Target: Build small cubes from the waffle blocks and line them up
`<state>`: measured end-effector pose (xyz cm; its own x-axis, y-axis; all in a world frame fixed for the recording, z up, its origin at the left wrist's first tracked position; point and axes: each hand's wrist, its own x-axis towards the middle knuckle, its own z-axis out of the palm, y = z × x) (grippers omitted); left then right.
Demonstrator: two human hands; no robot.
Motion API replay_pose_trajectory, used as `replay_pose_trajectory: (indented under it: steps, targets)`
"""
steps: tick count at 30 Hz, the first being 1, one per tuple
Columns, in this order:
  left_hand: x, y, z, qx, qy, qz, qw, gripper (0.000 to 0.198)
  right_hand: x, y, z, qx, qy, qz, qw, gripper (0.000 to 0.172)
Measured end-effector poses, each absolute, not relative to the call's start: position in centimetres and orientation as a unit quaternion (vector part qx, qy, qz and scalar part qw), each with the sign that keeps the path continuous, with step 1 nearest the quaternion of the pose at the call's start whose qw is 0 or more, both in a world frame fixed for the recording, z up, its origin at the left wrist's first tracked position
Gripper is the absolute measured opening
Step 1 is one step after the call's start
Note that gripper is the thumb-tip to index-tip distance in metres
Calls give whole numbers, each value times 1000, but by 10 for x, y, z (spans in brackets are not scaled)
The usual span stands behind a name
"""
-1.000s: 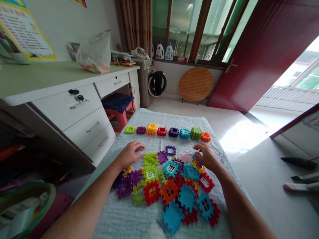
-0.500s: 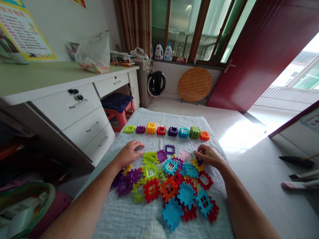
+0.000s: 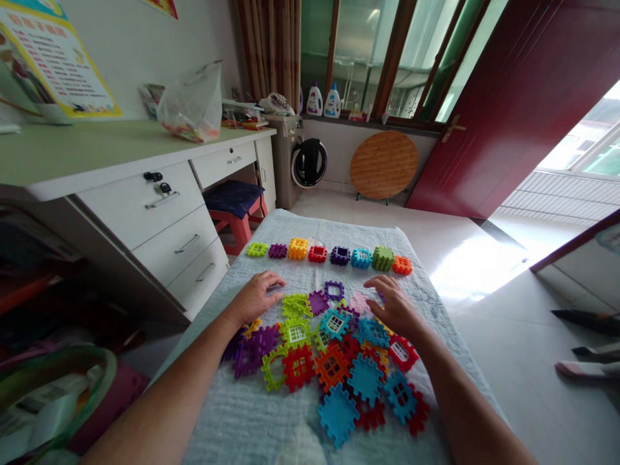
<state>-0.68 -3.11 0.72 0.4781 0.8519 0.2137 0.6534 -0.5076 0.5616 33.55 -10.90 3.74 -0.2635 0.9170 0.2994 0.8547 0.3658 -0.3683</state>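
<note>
A loose pile of plastic interlocking building tiles lies on the cloth, with a blue tile [image 3: 338,413] at the front and an orange window tile [image 3: 332,366] in the middle. My left hand [image 3: 256,298] rests on the cloth left of a lime-green tile [image 3: 296,305], fingers apart and holding nothing. Over the pile's right side is my right hand [image 3: 394,303], its fingers stretched out and spread. A purple tile [image 3: 382,297] shows partly beneath it; the rest is hidden. Farther back, a purple frame tile [image 3: 334,290] lies flat between the hands.
Behind the pile runs a row of tile stacks sorted by colour, among them a yellow stack [image 3: 298,248] and a green stack [image 3: 383,258]. The light blue cloth [image 3: 232,413] covers the table. A desk [image 3: 140,213] and a bin [image 3: 104,381] stand on the left.
My right hand has moved slightly left, and its fingers have spread from a curled grasp near the purple tile. My left hand is almost unchanged. The view has shifted a little.
</note>
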Motion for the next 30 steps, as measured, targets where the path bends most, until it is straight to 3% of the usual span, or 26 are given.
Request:
replay_pose_trajectory:
  steps: [4,7,18,24,30]
  targets:
    - [-7,-31,6,835,451,241,204,22,311,-120,46,-460,-854,160,182,57]
    - [-7,-31,6,834,453,239,206,22,305,-123,45,-461,-855,180,157,64]
    - [-7,-31,7,834,451,244,204,22,305,-114,40,-496,-804,177,277,22]
    - [-6,-33,10,837,450,236,202,22,310,-111,30,-589,-713,161,346,29]
    - [-6,-30,11,842,447,226,203,23,314,-108,25,-610,-696,158,344,26]
